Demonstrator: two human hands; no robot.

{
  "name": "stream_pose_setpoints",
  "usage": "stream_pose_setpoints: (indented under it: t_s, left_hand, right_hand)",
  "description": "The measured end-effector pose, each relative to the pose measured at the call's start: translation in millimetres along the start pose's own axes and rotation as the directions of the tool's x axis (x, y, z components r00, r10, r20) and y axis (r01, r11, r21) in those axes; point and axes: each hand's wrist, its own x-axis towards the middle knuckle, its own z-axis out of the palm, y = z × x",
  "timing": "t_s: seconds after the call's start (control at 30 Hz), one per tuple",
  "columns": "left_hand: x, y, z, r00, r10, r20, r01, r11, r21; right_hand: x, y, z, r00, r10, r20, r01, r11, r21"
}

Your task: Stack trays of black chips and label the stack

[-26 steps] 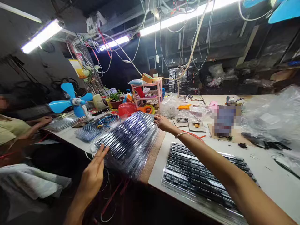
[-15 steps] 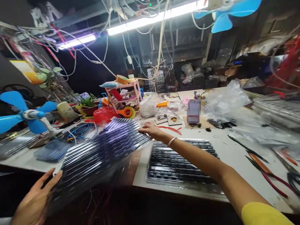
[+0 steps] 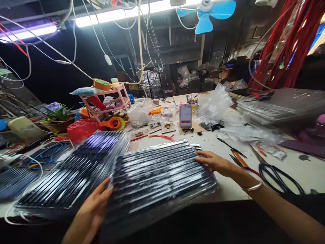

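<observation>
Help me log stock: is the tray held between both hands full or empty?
Full, it appears: dark strips line the tray from side to side.

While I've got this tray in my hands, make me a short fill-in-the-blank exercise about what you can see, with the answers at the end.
The right hand holds the tray by its right edge, and the left hand is at its ____ edge.
The bracelet is worn on the ____ arm.
The blades of the hanging fan are ____ in colour.
Missing words: left; right; blue.
</observation>
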Motion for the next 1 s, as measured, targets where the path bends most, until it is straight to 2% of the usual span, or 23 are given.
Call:
stream_pose_setpoints:
  t_s: [0.07, 0.13, 0.23, 0.3, 0.37, 0.43, 0.5, 0.53, 0.63, 0.77, 0.83, 0.9, 1.0]
  left_hand:
    - [27.3, 2.1, 33.8, 0.993, 0.002, 0.116, -0.020, 0.988, 0.156]
    - [53.5, 5.6, 58.3, 0.975, 0.075, 0.210, -0.159, 0.895, 0.418]
    - [78.5, 4.4, 75.0, 0.938, 0.154, 0.310, -0.327, 0.684, 0.652]
    - [82.3, -1.1, 76.2, 0.938, 0.184, 0.294, -0.341, 0.640, 0.688]
    - [77.6, -8.8, 74.7, 0.927, 0.243, 0.286, -0.375, 0.578, 0.725]
    - [69.0, -17.4, 74.4, 0.873, 0.315, 0.372, -0.484, 0.472, 0.736]
    - [61.3, -25.1, 75.9, 0.809, 0.348, 0.474, -0.584, 0.385, 0.715]
    - [58.6, -28.0, 76.9, 0.794, 0.348, 0.498, -0.605, 0.373, 0.704]
    - [54.0, -31.3, 77.5, 0.811, 0.331, 0.482, -0.585, 0.431, 0.688]
    - [44.8, -29.3, 74.5, 0.815, 0.293, 0.500, -0.579, 0.458, 0.674]
    - [38.0, -30.7, 75.3, 0.823, 0.296, 0.484, -0.567, 0.453, 0.688]
    - [33.3, -34.2, 78.2, 0.841, 0.319, 0.437, -0.541, 0.484, 0.688]
    - [30.8, -38.4, 83.5, 0.871, 0.350, 0.345, -0.491, 0.624, 0.608]
  right_hand:
    - [-4.7, 9.3, -11.0, 0.993, -0.004, -0.115, -0.007, 0.995, -0.097]
    - [-7.4, 18.5, -16.3, 0.973, -0.013, -0.232, -0.040, 0.974, -0.223]
    - [-9.4, 29.5, -16.9, 0.921, -0.054, -0.385, -0.124, 0.898, -0.422]
    - [-10.5, 35.0, -15.1, 0.894, -0.087, -0.439, -0.170, 0.842, -0.513]
    - [-11.7, 40.8, -13.8, 0.869, -0.199, -0.453, -0.143, 0.776, -0.614]
    - [-12.8, 48.8, -15.1, 0.844, -0.377, -0.380, -0.010, 0.699, -0.715]
    - [-13.9, 58.2, -19.6, 0.826, -0.500, -0.262, 0.153, 0.644, -0.750]
    - [-14.7, 62.6, -22.7, 0.828, -0.517, -0.215, 0.212, 0.645, -0.735]
    - [-18.5, 71.5, -31.1, 0.861, -0.480, -0.168, 0.267, 0.708, -0.653]
    - [-23.8, 74.5, -26.7, 0.886, -0.386, -0.257, 0.213, 0.832, -0.513]
    - [-23.3, 74.8, -15.9, 0.867, -0.363, -0.341, 0.170, 0.859, -0.482]
    - [-20.4, 73.8, -2.9, 0.830, -0.359, -0.428, 0.122, 0.864, -0.488]
    - [-15.4, 65.6, 11.5, 0.787, -0.339, -0.515, 0.060, 0.873, -0.484]
